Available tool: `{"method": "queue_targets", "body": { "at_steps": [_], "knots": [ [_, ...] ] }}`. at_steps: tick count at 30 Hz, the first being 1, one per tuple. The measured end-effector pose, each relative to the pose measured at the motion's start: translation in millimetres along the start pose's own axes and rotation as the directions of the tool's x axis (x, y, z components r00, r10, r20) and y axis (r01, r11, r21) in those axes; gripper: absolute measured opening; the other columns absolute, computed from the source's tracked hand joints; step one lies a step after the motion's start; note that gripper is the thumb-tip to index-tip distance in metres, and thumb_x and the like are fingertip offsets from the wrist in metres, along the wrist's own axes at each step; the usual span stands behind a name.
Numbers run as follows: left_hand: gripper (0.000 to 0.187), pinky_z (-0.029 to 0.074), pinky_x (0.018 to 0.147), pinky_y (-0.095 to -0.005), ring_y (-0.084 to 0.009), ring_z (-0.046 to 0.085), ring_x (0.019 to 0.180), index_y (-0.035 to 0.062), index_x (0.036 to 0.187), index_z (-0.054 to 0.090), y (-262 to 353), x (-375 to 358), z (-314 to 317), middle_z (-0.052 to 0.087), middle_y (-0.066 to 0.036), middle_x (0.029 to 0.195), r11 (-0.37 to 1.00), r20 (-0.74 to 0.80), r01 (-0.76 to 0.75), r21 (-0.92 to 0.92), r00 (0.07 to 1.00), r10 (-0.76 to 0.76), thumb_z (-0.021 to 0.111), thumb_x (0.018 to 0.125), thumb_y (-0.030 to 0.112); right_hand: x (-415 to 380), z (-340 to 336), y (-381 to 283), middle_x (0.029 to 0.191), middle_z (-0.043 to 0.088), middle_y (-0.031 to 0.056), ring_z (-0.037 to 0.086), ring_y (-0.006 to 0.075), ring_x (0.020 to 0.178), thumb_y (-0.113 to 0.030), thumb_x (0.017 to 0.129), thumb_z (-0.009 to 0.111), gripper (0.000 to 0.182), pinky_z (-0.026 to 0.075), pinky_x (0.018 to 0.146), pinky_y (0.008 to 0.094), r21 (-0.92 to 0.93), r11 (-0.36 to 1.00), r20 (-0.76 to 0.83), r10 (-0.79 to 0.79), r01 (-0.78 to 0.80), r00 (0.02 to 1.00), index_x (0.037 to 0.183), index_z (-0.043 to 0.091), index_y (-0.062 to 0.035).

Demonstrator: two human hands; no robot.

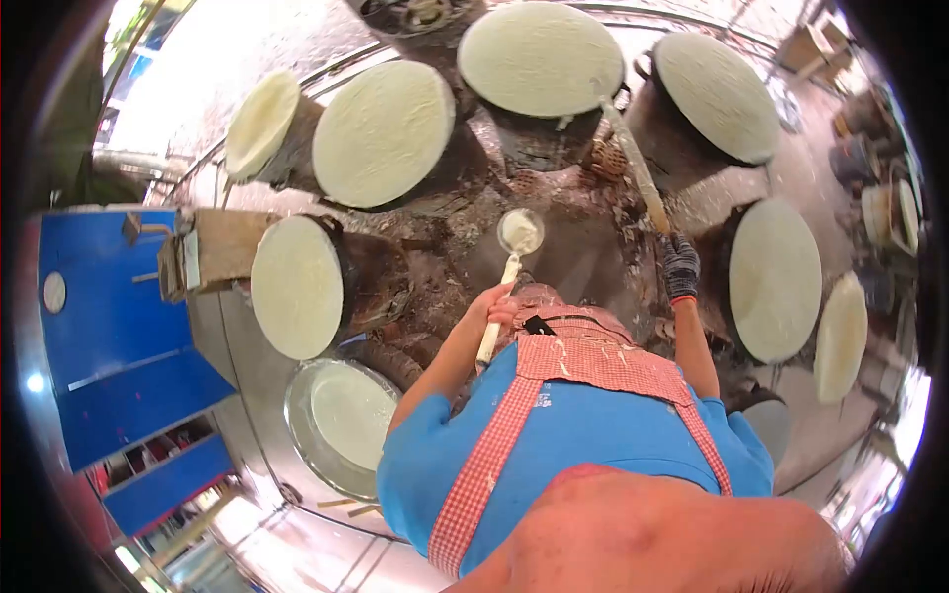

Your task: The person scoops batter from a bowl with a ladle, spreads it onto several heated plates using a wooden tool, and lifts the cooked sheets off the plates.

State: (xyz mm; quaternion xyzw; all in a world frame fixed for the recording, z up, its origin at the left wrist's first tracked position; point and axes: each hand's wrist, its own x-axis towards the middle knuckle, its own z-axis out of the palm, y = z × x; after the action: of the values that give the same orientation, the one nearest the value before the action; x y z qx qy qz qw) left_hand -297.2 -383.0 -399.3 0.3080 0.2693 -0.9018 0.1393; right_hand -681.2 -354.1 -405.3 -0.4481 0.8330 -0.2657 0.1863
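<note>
My bare left hand (499, 306) is closed around the pale handle of a ladle (521, 233), whose round bowl holds whitish batter over the brown, stained centre. A dark grey glove covers my right hand (680, 267), closed on the lower end of a long flat stick (638, 173). The stick's far tip touches the right edge of the top round griddle (541, 59), which is coated with a pale layer. To the right of the glove stands another coated griddle (776, 280).
More coated round griddles stand around me, among them the upper left one (384, 134), the upper right one (717, 97) and the left one (297, 288). A wide metal basin (341, 425) of pale batter sits at lower left. A blue cabinet (114, 326) is at far left.
</note>
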Motion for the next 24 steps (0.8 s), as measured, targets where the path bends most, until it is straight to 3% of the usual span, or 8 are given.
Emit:
{"method": "queue_targets", "body": {
  "at_steps": [3,5,10,13,16,18,20,24],
  "knots": [
    [0.020,0.025,0.027,-0.0208,-0.0087,0.027,0.033,0.0100,0.095,0.051,3,-41,-33,0.029,0.000,0.050,0.985,0.130,-0.109,-0.132,0.983,0.126,0.037,0.090,0.024,18,49,-46,0.091,0.059,0.0163,0.055,0.0325,0.086,-0.030,0.077,0.054,0.033,0.043,0.074,0.0355,-0.013,0.997,0.121,-0.080,0.082,0.989,0.100,0.057,-0.0058],
    [0.023,0.024,0.026,-0.0194,-0.0063,0.026,0.033,0.0089,0.071,0.040,0,-68,-34,0.029,0.002,0.049,0.952,0.085,-0.280,-0.126,0.953,0.292,0.046,0.086,0.025,27,65,-101,0.093,0.058,0.0168,0.055,0.0325,0.088,-0.032,0.077,0.054,0.036,0.043,0.075,0.0359,0.032,0.984,0.249,-0.177,0.175,0.952,0.102,0.057,-0.0057],
    [0.022,0.023,0.027,-0.0208,-0.0068,0.027,0.034,0.0106,0.068,0.040,4,-117,-28,0.030,0.002,0.049,0.841,0.125,-0.297,-0.452,0.912,0.390,0.046,0.085,0.023,57,133,-140,0.091,0.060,0.0159,0.056,0.0307,0.083,-0.034,0.077,0.055,0.038,0.043,0.073,0.0348,0.074,0.938,0.320,-0.345,0.340,0.883,0.103,0.056,-0.0064],
    [0.020,0.025,0.029,-0.0191,-0.0060,0.028,0.033,0.0099,0.069,0.038,37,-136,-8,0.030,0.002,0.049,0.740,0.020,-0.655,-0.152,0.747,0.665,0.044,0.086,0.019,77,190,-136,0.088,0.061,0.0100,0.055,0.0170,0.081,-0.029,0.077,0.058,0.037,0.041,0.075,0.0275,0.426,0.905,0.616,-0.301,0.014,0.728,0.106,0.055,-0.0056],
    [0.015,0.024,0.029,-0.0202,-0.0060,0.027,0.034,0.0111,0.075,0.033,99,-133,29,0.028,0.004,0.049,0.485,0.128,-0.874,-0.042,0.476,0.870,0.045,0.084,0.010,73,179,-193,0.095,0.061,0.0082,0.054,0.0142,0.087,-0.019,0.077,0.059,0.034,0.040,0.080,0.0256,0.569,0.731,0.403,-0.648,0.378,0.646,0.108,0.055,-0.0059],
    [0.016,0.026,0.030,-0.0209,-0.0071,0.027,0.035,0.0111,0.079,0.032,151,-125,55,0.027,0.004,0.049,0.301,0.227,-0.953,-0.008,0.292,0.929,0.046,0.083,0.009,78,189,-213,0.100,0.059,0.0073,0.053,0.0136,0.092,-0.013,0.076,0.059,0.034,0.038,0.083,0.0246,0.602,0.756,0.481,-0.599,0.256,0.640,0.110,0.054,-0.0070],
    [0.018,0.028,0.031,-0.0216,-0.0083,0.028,0.036,0.0120,0.083,0.029,197,-122,88,0.027,0.002,0.051,0.315,0.016,-0.944,-0.099,0.315,0.949,0.047,0.082,0.008,95,220,-226,0.103,0.059,0.0064,0.052,0.0134,0.094,-0.013,0.077,0.059,0.036,0.038,0.084,0.0235,0.624,0.778,0.622,-0.555,0.079,0.552,0.112,0.053,-0.0081],
    [0.021,0.029,0.031,-0.0223,-0.0095,0.028,0.036,0.0145,0.087,0.027,272,-94,83,0.029,0.000,0.055,0.336,-0.132,-0.935,-0.118,0.350,0.927,0.045,0.081,0.006,84,201,-290,0.101,0.060,0.0081,0.055,0.0132,0.086,-0.019,0.078,0.058,0.035,0.040,0.077,0.0253,0.305,0.947,0.755,-0.305,0.101,0.580,0.113,0.052,-0.0136]
  ]
}}
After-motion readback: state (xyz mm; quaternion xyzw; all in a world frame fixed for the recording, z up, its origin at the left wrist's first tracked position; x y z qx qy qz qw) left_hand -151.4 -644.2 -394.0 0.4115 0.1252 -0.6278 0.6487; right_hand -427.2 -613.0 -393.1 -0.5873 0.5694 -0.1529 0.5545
